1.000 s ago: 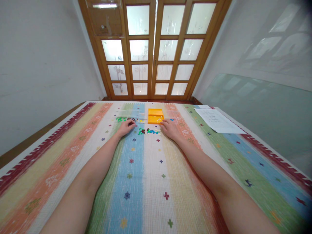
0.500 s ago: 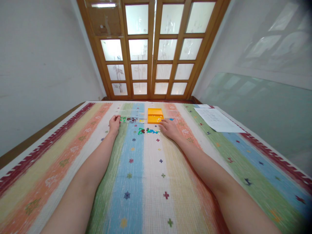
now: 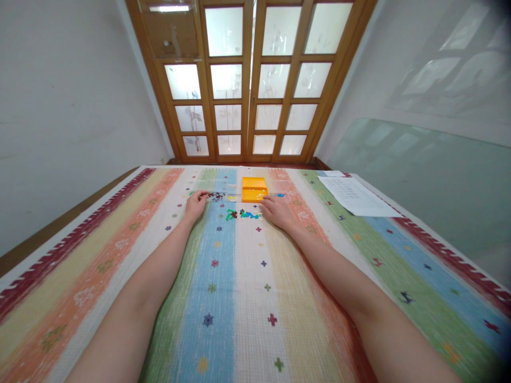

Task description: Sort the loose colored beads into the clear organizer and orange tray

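My left hand (image 3: pixel 196 205) reaches to a clear compartment box, its fingertips drawn together by the dark red pieces (image 3: pixel 217 197). What those fingers hold, if anything, is too small to make out. Some green pieces (image 3: pixel 191 194) show just beyond this hand, and yellow pieces (image 3: pixel 232 198) lie further right. An open orange box (image 3: pixel 254 182) with small white pieces stands in the middle. Bent fingers of my right hand (image 3: pixel 276 210) are at its front right corner and seem to grip it. Blue pieces (image 3: pixel 280 195) lie just past that hand.
In front of the orange box, a small mixed heap of green and dark red pieces (image 3: pixel 231 215) lies beside blue and pale ones (image 3: pixel 250 215). A printed paper sheet (image 3: pixel 355 196) rests on the striped tablecloth (image 3: pixel 255 298) at the right. Wooden glazed doors (image 3: pixel 249 85) stand behind the table.
My left hand has moved right, from the left end of the clear box to the dark red pieces, and now covers most of the green ones. My right hand has stayed almost still.
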Demonstrator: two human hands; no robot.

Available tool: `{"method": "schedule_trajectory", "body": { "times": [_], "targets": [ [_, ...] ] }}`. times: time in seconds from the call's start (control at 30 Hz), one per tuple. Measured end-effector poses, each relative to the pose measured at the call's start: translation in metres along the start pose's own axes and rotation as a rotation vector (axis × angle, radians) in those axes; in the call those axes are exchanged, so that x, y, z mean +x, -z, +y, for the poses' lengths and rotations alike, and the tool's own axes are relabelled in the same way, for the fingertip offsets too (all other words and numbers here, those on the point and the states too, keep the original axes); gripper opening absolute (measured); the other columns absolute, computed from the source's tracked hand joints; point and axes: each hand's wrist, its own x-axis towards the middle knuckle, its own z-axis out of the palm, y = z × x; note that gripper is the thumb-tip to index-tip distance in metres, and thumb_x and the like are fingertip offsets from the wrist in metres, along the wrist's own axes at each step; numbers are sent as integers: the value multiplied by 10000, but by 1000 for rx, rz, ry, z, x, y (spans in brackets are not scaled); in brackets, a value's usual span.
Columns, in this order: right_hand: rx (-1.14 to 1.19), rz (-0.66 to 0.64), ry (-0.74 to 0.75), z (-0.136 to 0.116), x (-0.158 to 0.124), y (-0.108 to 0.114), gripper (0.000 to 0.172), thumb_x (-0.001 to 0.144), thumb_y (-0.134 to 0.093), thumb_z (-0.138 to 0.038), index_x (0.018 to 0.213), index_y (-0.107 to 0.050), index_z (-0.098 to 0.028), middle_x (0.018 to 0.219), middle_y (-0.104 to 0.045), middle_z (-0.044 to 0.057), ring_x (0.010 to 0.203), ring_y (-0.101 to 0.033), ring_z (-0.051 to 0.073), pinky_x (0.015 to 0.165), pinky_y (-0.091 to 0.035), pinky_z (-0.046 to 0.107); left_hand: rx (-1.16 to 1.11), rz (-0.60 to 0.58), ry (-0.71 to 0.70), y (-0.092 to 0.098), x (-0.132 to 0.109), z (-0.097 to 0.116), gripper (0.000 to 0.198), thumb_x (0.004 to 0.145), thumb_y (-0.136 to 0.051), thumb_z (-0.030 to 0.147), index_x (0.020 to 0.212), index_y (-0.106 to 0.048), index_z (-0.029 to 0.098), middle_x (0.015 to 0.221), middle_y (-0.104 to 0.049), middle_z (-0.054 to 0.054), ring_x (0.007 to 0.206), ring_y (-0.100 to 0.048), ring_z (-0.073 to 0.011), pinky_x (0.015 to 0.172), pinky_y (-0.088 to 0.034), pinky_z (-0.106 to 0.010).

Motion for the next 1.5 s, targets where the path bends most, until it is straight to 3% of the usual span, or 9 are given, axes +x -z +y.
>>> {"method": "schedule_trajectory", "body": {
  "times": [0.23,0.4,0.5,0.63,1.17,1.37,1.5],
  "targets": [
    [3,-120,163,-40,4,4,314,1067,-495,-344,1134,-776,-223,1065,-742,114,1067,-637,269,1004,-451,425,204,-324,-316,-15,-20,37,244,951,-557,264,1067,-769,228,1067,-744,-65,978,-662,-234,932,-502,-369],
    [66,-150,333,-69,4,4,305,1062,-519,-325,1279,-716,-239,1267,-707,99,1217,-599,268,1077,-431,448,261,-442,-458,-23,-27,54,238,964,-546,266,1040,-768,228,1046,-734,-69,1030,-649,-240,990,-488,-391],
    [76,-180,389,-73,2,2,336,1071,-506,-331,1345,-684,-252,1413,-647,84,1354,-529,273,1155,-386,482,265,-462,-463,-25,-29,56,235,958,-546,251,1032,-769,233,1040,-736,-68,1048,-643,-243,1009,-486,-400],
    [98,-202,387,-71,1,-3,375,1089,-460,-328,1408,-649,-274,1463,-623,63,1431,-475,265,1192,-357,496,253,-464,-458,-25,-28,55,228,952,-551,248,1011,-771,229,1021,-736,-72,1026,-646,-245,1002,-492,-404],
    [103,-233,367,-69,1,-13,407,1093,-443,-310,1461,-608,-257,1469,-616,100,1433,-482,258,1200,-346,505,252,-453,-458,-28,-28,52,234,951,-548,240,995,-778,229,1006,-743,-71,1011,-654,-243,993,-503,-402],
    [122,-156,328,-57,2,-18,427,1087,-436,-288,1488,-578,-254,1501,-586,106,1433,-483,253,1195,-372,498,249,-461,-450,-28,-29,55,222,946,-561,243,991,-779,235,1013,-746,-63,1017,-658,-244,1002,-499,-402],
    [83,-13,190,-36,8,-16,441,1096,-398,-331,1480,-587,-223,1518,-561,125,1414,-492,276,1189,-389,490,243,-463,-462,-27,-29,55,224,946,-562,247,991,-782,239,1019,-742,-68,1023,-656,-252,997,-499,-406]
  ]
}}
